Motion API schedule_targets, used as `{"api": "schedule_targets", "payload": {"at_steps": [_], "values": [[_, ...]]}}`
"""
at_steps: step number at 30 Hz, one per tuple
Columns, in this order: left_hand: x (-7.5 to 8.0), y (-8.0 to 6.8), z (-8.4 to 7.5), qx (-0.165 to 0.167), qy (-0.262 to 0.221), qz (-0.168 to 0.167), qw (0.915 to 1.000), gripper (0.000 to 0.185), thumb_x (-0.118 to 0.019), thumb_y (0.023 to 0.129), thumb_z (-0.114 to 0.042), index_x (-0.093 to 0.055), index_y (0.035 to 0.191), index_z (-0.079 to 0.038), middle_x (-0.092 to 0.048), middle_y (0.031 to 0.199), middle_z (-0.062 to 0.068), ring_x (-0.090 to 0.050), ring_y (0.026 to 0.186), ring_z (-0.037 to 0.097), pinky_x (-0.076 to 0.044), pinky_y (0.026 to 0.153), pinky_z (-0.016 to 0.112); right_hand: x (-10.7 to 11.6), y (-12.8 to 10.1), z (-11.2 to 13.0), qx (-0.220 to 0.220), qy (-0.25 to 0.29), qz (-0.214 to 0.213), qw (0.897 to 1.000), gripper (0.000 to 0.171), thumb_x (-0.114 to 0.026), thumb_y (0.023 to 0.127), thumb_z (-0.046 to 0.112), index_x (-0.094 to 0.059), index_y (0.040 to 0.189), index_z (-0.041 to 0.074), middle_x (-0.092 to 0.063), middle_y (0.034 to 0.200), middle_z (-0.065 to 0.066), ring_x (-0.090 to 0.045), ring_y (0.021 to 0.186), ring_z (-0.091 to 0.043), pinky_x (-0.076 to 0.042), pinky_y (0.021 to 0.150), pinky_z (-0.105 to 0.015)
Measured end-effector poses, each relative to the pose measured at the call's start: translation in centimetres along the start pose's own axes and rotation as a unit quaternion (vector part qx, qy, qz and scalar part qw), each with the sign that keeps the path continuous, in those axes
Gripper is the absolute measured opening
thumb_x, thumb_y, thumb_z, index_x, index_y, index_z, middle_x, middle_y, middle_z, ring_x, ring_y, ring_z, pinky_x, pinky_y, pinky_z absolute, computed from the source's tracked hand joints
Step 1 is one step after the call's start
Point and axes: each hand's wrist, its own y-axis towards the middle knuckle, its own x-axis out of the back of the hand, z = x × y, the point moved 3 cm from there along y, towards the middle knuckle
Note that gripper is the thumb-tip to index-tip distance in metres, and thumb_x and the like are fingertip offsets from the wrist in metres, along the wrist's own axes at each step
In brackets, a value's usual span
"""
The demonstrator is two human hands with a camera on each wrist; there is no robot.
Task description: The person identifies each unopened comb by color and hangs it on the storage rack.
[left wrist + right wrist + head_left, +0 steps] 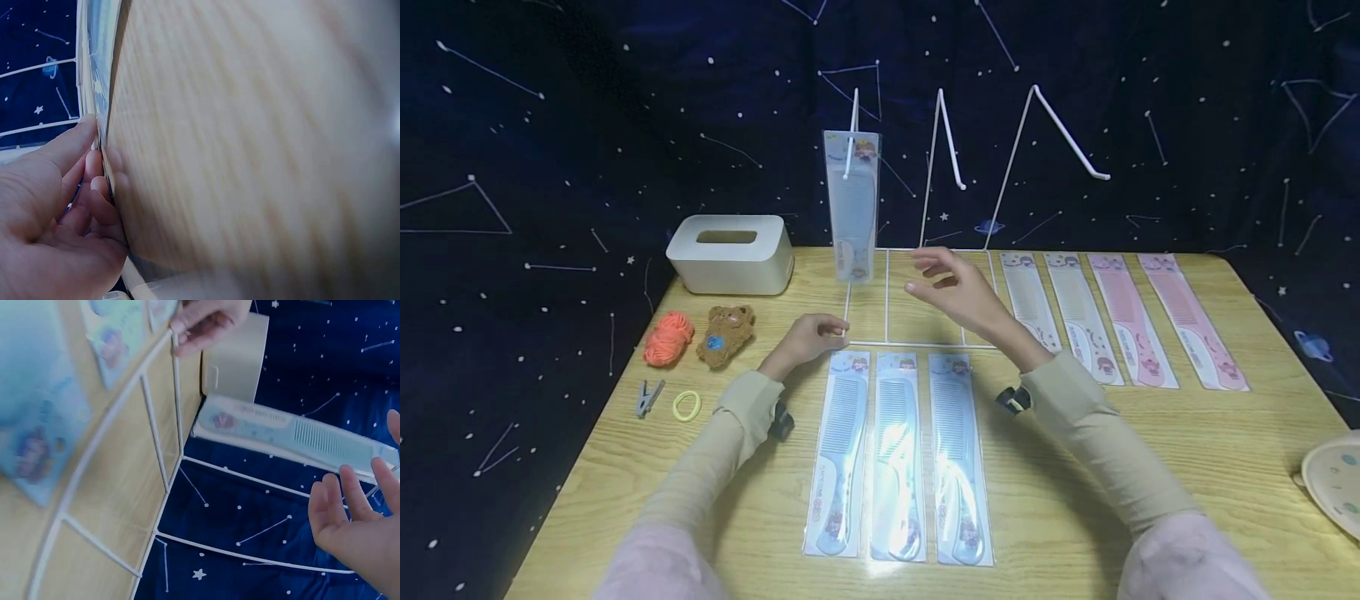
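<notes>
While the left hand (808, 337) is pinching the corner of the white wire rack (887, 296) on the wooden counter (1075, 467), the right hand (958, 292) is hovering with wide fingers near the blue packaged comb (852, 204) hanging on a hook. A bump could knock it off.

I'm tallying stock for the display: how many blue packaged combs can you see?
4. One blue comb hangs on the white wire rack's left hook; three lie side by side on the table before it: left, middle, right. None appears hidden.
</notes>
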Motion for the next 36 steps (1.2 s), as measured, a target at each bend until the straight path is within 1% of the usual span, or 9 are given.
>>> {"api": "schedule_targets", "payload": {"at_steps": [8,15,21,22,24,28,30,34,36], "values": [[-0.1,0.0,0.1,0.003,0.0,0.001,1.0,0.033,-0.069,0.087,-0.017,-0.064,0.117,-0.005,-0.064,0.114,0.013,-0.057,0.107,0.027,-0.044,0.095,0.041,0.1,-5.2,-1.7,-0.006,-0.026,0.0,1.0,0.047,-0.069,0.087,0.017,-0.053,0.13,0.005,-0.058,0.118,-0.015,-0.052,0.107,-0.03,-0.043,0.093,-0.048],[0.0,0.1,0.1,-0.004,-0.005,0.006,1.0,0.034,-0.069,0.087,-0.018,-0.064,0.118,-0.005,-0.064,0.114,0.013,-0.058,0.105,0.027,-0.046,0.094,0.04,-0.6,-9.4,-4.1,-0.047,-0.049,0.013,0.998,0.047,-0.07,0.086,0.02,-0.055,0.128,0.006,-0.059,0.116,-0.017,-0.053,0.107,-0.034,-0.045,0.089,-0.047],[0.1,0.0,0.0,-0.006,-0.004,0.007,1.0,0.034,-0.068,0.088,-0.017,-0.063,0.119,-0.004,-0.063,0.116,0.014,-0.057,0.107,0.028,-0.045,0.095,0.04,-1.9,-12.2,-5.7,-0.084,-0.099,0.05,0.99,0.046,-0.07,0.086,0.022,-0.056,0.127,0.006,-0.057,0.115,-0.02,-0.054,0.099,-0.032,-0.048,0.08,-0.042],[0.1,0.0,0.0,-0.006,-0.003,0.006,1.0,0.035,-0.068,0.088,-0.016,-0.063,0.119,-0.004,-0.063,0.116,0.015,-0.057,0.107,0.028,-0.045,0.095,0.04,-2.1,-12.6,-5.8,-0.089,-0.109,0.058,0.988,0.047,-0.07,0.086,0.022,-0.056,0.127,0.006,-0.055,0.116,-0.02,-0.052,0.098,-0.031,-0.047,0.079,-0.041],[0.2,0.1,0.0,-0.01,-0.001,0.005,0.9999,0.034,-0.068,0.088,-0.016,-0.063,0.119,-0.003,-0.063,0.115,0.015,-0.058,0.107,0.028,-0.045,0.095,0.04,-2.5,-13.2,-5.9,-0.099,-0.129,0.079,0.984,0.048,-0.071,0.086,0.023,-0.055,0.128,0.007,-0.051,0.12,-0.022,-0.048,0.102,-0.034,-0.045,0.081,-0.045],[0.0,0.0,0.0,-0.012,0.0,0.002,0.9999,0.032,-0.068,0.088,-0.015,-0.064,0.118,-0.002,-0.064,0.111,0.014,-0.059,0.103,0.026,-0.047,0.093,0.037,-3.1,-14.2,-5.6,-0.111,-0.179,0.12,0.97,0.052,-0.069,0.086,0.032,-0.053,0.131,0.012,-0.041,0.132,-0.031,-0.038,0.117,-0.046,-0.039,0.087,-0.063],[0.0,0.0,0.0,-0.011,0.0,0.001,0.9999,0.031,-0.068,0.088,-0.014,-0.064,0.117,-0.002,-0.065,0.109,0.014,-0.059,0.102,0.026,-0.047,0.092,0.037,-3.5,-14.5,-5.4,-0.11,-0.204,0.135,0.963,0.055,-0.068,0.085,0.038,-0.053,0.133,0.014,-0.035,0.136,-0.037,-0.034,0.12,-0.051,-0.036,0.087,-0.07],[0.0,0.0,0.0,-0.009,0.0,0.0,1.0,0.031,-0.067,0.088,-0.015,-0.064,0.117,-0.003,-0.064,0.107,0.012,-0.058,0.1,0.025,-0.046,0.091,0.036,-4.1,-14.4,-5.1,-0.116,-0.254,0.151,0.948,0.066,-0.068,0.081,0.052,-0.053,0.135,0.016,-0.027,0.139,-0.043,-0.032,0.121,-0.054,-0.035,0.087,-0.071],[0.0,0.1,0.1,-0.011,0.001,0.002,0.9999,0.031,-0.067,0.089,-0.016,-0.064,0.117,-0.003,-0.064,0.107,0.012,-0.058,0.1,0.025,-0.047,0.091,0.037,-4.4,-14.3,-5.0,-0.121,-0.272,0.155,0.942,0.071,-0.07,0.078,0.054,-0.053,0.135,0.016,-0.026,0.14,-0.044,-0.032,0.121,-0.054,-0.035,0.088,-0.071]]}}
